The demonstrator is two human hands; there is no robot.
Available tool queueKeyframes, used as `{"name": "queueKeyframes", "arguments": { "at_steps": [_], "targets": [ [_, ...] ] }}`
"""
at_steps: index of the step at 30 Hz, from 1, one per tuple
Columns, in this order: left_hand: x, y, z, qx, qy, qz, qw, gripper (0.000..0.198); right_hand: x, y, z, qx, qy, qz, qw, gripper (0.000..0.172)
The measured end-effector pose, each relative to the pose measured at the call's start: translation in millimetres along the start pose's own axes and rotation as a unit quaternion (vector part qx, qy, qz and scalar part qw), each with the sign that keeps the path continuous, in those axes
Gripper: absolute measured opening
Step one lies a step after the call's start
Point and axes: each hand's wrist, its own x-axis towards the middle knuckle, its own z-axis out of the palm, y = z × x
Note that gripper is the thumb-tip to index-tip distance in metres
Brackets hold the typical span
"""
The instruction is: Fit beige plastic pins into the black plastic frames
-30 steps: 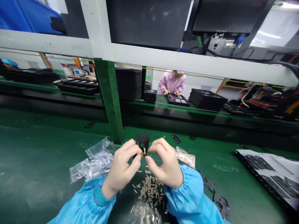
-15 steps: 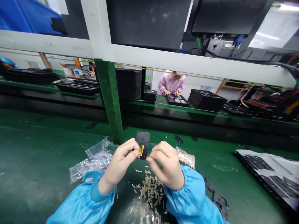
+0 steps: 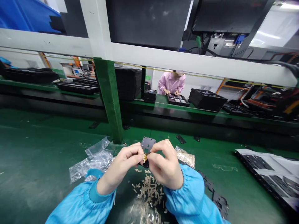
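Between my hands is a thin dark grey plate (image 3: 148, 143), tilted, with a small yellow flexible strip (image 3: 145, 157) on its lower half. My left hand (image 3: 125, 161) grips the plate's left side between thumb and fingers. On the other side, my right hand (image 3: 164, 160) has its thumb and forefinger pinched together at the yellow strip. Whatever sits in that pinch is too small to make out. Below both hands lies a loose heap of small beige strips (image 3: 150, 189). My fingers hide part of the plate.
Crumpled clear plastic bags (image 3: 93, 161) lie left, and a clear bag of beige pieces (image 3: 185, 157) lies right. Dark plates (image 3: 220, 203) rest by my right sleeve. A white-lined tray (image 3: 286, 166) holds several dark parts. A green post (image 3: 107, 93) rises ahead; a person in pink (image 3: 171, 82) works beyond.
The plate has shifted slightly right and down and is tilted more. My right fingertips have moved from its lower right corner up to the yellow strip.
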Motion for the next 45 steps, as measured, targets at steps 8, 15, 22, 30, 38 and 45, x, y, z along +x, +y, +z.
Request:
{"name": "queueKeyframes", "arguments": {
  "at_steps": [8, 15, 22, 30, 38, 45],
  "targets": [
    [-2.2, 0.2, -1.2, 0.088, 0.114, 0.084, 0.986, 0.022, 3.4, -1.0, -2.8, 0.111, 0.027, 0.165, 0.98, 0.009],
    [-11.2, 10.1, 8.3, 0.268, 0.168, 0.174, 0.933, 0.02, 3.0, -4.9, 3.0, 0.189, 0.025, 0.277, 0.942, 0.012],
    [-13.5, 9.9, 15.1, 0.327, 0.186, 0.227, 0.898, 0.017, 1.5, -9.3, 7.4, 0.138, 0.054, 0.26, 0.954, 0.014],
    [-14.7, 11.0, 16.3, 0.345, 0.194, 0.237, 0.887, 0.018, 0.1, -10.7, 8.9, 0.122, 0.055, 0.236, 0.962, 0.014],
    [-14.0, 10.1, 16.5, 0.357, 0.196, 0.234, 0.883, 0.017, -0.2, -10.9, 7.9, 0.115, 0.04, 0.209, 0.97, 0.013],
    [-14.9, 8.2, 17.6, 0.363, 0.194, 0.243, 0.878, 0.017, 0.2, -11.9, 7.9, 0.116, 0.036, 0.223, 0.967, 0.014]
  ]
}}
